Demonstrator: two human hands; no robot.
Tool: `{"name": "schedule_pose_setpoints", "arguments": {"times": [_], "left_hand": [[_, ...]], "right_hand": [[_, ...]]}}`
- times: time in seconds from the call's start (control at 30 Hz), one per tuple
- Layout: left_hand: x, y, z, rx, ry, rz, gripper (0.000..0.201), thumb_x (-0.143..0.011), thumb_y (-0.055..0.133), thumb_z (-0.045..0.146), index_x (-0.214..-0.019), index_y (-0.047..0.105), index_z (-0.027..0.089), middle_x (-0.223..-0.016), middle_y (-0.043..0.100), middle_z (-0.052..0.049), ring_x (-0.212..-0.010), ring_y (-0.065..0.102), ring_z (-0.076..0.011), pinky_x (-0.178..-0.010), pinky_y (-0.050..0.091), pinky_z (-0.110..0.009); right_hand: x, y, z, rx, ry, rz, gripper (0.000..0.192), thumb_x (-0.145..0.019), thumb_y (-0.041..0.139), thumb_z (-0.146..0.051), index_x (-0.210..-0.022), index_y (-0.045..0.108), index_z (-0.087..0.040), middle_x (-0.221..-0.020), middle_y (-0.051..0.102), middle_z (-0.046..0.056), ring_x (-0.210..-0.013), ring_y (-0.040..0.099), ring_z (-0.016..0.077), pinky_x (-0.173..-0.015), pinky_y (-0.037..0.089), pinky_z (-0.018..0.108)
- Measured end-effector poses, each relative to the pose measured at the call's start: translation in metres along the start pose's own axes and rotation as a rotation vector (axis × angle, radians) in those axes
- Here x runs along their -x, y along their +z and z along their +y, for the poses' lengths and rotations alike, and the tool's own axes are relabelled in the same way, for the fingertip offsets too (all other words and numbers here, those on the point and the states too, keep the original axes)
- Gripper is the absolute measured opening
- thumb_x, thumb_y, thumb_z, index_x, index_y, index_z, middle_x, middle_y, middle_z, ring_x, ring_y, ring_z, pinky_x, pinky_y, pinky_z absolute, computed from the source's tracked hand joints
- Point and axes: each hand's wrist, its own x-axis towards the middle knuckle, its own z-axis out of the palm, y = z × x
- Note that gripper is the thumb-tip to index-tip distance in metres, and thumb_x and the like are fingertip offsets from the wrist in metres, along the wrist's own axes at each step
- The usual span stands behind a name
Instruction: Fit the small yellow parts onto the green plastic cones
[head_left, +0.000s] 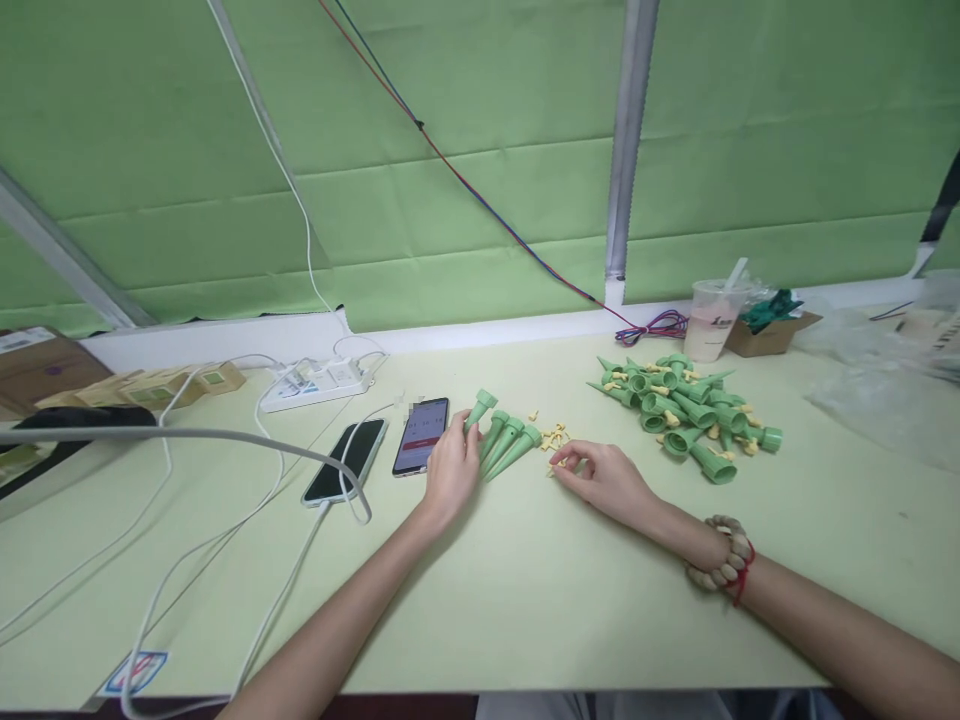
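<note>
My left hand (pixel 452 466) is closed around a green plastic cone (pixel 481 404), whose wide end sticks up past the fingers. Right beside it several similar green cones (pixel 513 450) lie side by side on the table, narrow ends toward me. Just right of these is a small scatter of yellow plastic pieces (pixel 556 436). At its near edge my right hand (pixel 606 482) has thumb and fingertips pinched together over a yellow piece, mostly hidden by the fingers. Farther right lies a heap of green cones (pixel 694 400), with yellow pieces on many of them.
Two phones, one lit (pixel 421 437) and one dark (pixel 346 462), lie left of my left hand. White cables run from a power strip (pixel 319 384) across the table's left side. A drink cup (pixel 709 322), a small cardboard box (pixel 771 334) and plastic bags (pixel 885 390) stand at back right.
</note>
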Motion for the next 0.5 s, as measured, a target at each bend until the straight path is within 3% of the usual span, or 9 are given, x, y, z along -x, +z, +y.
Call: {"name": "schedule_pose_setpoints", "arguments": {"times": [0.13, 0.3, 0.4, 0.5], "left_hand": [[-0.002, 0.002, -0.006, -0.071, 0.012, -0.021, 0.044, -0.095, 0.028, 0.021, -0.136, 0.041, 0.015, -0.115, 0.063, -0.012, -0.108, 0.059, -0.0257, -0.081, 0.044, -0.035], [0.0, 0.003, -0.011, -0.152, 0.093, -0.047, 0.063, -0.081, 0.029, 0.002, -0.143, 0.03, 0.015, -0.135, 0.051, -0.017, -0.12, 0.053, -0.0265, -0.091, 0.044, -0.038], [0.001, 0.004, -0.013, -0.219, 0.076, -0.097, 0.07, -0.074, 0.029, -0.003, -0.141, 0.028, 0.016, -0.119, 0.059, -0.018, -0.105, 0.06, -0.0263, -0.082, 0.045, -0.036], [0.001, 0.005, -0.013, -0.271, 0.083, -0.12, 0.062, -0.074, 0.03, -0.002, -0.133, 0.032, 0.014, -0.09, 0.063, -0.011, -0.08, 0.062, -0.0233, -0.069, 0.043, -0.031]], "right_hand": [[-0.002, 0.004, 0.001, -0.03, 0.026, 0.018, 0.024, -0.08, 0.055, -0.031, -0.097, 0.071, -0.023, -0.087, 0.07, 0.0, -0.058, 0.055, 0.013, -0.061, 0.039, 0.026], [-0.004, 0.008, 0.004, -0.031, 0.007, 0.014, 0.026, -0.08, 0.055, -0.029, -0.099, 0.071, -0.025, -0.084, 0.07, -0.001, -0.06, 0.056, 0.0138, -0.062, 0.039, 0.026], [-0.003, 0.009, 0.003, -0.014, -0.006, 0.02, 0.026, -0.08, 0.054, -0.027, -0.098, 0.072, -0.024, -0.083, 0.07, -0.001, -0.06, 0.056, 0.0139, -0.061, 0.038, 0.026], [-0.003, 0.009, 0.001, -0.012, -0.028, 0.03, 0.025, -0.081, 0.053, -0.027, -0.098, 0.071, -0.023, -0.086, 0.07, 0.0, -0.058, 0.055, 0.0129, -0.06, 0.038, 0.026]]}}
